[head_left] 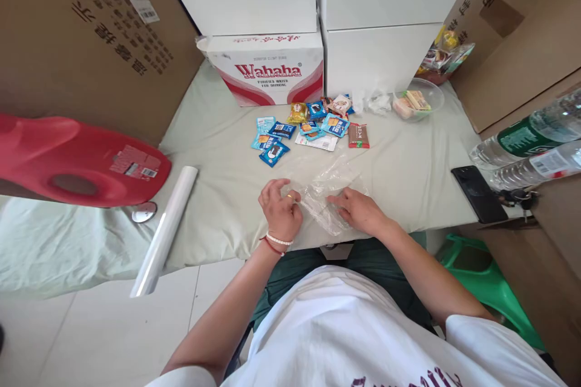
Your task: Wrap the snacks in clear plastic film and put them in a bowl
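A crumpled piece of clear plastic (324, 208) lies on the cloth near the table's front edge; I cannot tell whether it is a bag or loose film. My left hand (280, 210), with a ring and bracelets, has its fingers curled at the plastic's left edge, thumb and forefinger closed on it. At the right side, my right hand (361, 211) pinches the plastic, its forefinger reaching inward and the other fingers bent under. Beyond both hands sits a loose pile of small wrapped snacks (336, 125), mostly blue packets, with a brown packet (359, 135) at its right.
Behind the snacks stand a Wahaha carton (276, 75) and white boxes (372, 54). A red jug (91, 160) and a roll of clear film (167, 227) are at left. Rightward are a plastic bowl with snacks (429, 106), water bottles (521, 139), a phone (479, 193) and keys (520, 198).
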### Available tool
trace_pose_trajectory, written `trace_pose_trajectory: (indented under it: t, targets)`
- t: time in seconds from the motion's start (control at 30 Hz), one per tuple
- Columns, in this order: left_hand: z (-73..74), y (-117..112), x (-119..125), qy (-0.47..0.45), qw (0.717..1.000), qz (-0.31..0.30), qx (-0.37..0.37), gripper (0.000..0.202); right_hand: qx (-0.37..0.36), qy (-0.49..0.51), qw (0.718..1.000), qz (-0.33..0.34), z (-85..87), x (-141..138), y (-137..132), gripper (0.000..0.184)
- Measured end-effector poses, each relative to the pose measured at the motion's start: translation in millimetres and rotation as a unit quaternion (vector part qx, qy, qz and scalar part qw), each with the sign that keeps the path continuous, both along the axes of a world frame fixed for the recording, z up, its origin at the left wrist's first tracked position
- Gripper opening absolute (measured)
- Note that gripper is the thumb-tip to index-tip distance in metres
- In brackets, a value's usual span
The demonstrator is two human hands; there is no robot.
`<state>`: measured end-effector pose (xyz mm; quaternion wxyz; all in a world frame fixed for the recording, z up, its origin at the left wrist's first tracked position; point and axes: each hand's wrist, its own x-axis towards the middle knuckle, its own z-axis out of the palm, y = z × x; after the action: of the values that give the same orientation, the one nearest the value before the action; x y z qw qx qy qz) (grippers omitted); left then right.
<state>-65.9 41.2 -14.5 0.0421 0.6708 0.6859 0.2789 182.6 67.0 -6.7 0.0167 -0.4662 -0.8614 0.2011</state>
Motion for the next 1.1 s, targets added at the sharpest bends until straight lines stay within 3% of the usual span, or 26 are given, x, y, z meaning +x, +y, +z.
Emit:
trace_pose_trajectory:
  t: [0.2, 0.3, 0.37, 0.47, 0.57, 0.7, 0.83, 0.9, 1.0, 1.1]
  targets:
    - [10.8, -15, 40, 0.023, 0.992, -0.102, -0.076, 0.012, -0.039, -0.036, 0.998, -0.015, 1.9, -7, -8, 0.055]
    - [8.0, -15, 58, 0.045, 0.988, -0.089, -0.117, 0.036, -0.047, -0.032, 0.998, -0.026, 4.4, -7, -7, 0.055]
    - [3.8, -17, 60, 0.054, 0.986, -0.094, -0.130, 0.031, -0.053, -0.030, 0.998, -0.036, 5.3, -7, -6, 0.056]
    - [-3.5, -22, 46, 0.040, 0.987, -0.096, -0.119, 0.009, -0.060, -0.025, 0.997, -0.046, 6.5, -7, -5, 0.057]
    - [-11.0, -32, 19, -0.036, 0.995, -0.054, -0.072, 0.010, -0.066, -0.025, 0.996, -0.048, 7.4, -6, -5, 0.057]
    - [-22.1, -56, -17, -0.128, 0.990, 0.052, -0.028, 0.015, -0.073, -0.029, 0.996, -0.047, 9.4, -4, -5, 0.055]
    - [-28.3, -88, -34, -0.061, 0.992, 0.091, -0.069, 0.021, -0.074, -0.036, 0.995, -0.048, 13.4, -5, -6, 0.055]
    - [-22.1, -99, -35, 0.001, 0.993, 0.103, -0.059, 0.015, -0.073, -0.040, 0.995, -0.049, 14.4, -5, -7, 0.055]
    - [2.3, -100, -23, 0.047, 0.993, 0.097, 0.047, 0.006, -0.071, -0.046, 0.995, -0.047, 13.7, -5, -8, 0.055]
    - [27.3, -77, 4, 0.014, 0.992, -0.030, 0.124, 0.016, -0.067, -0.048, 0.996, -0.046, 12.8, -6, -8, 0.055]
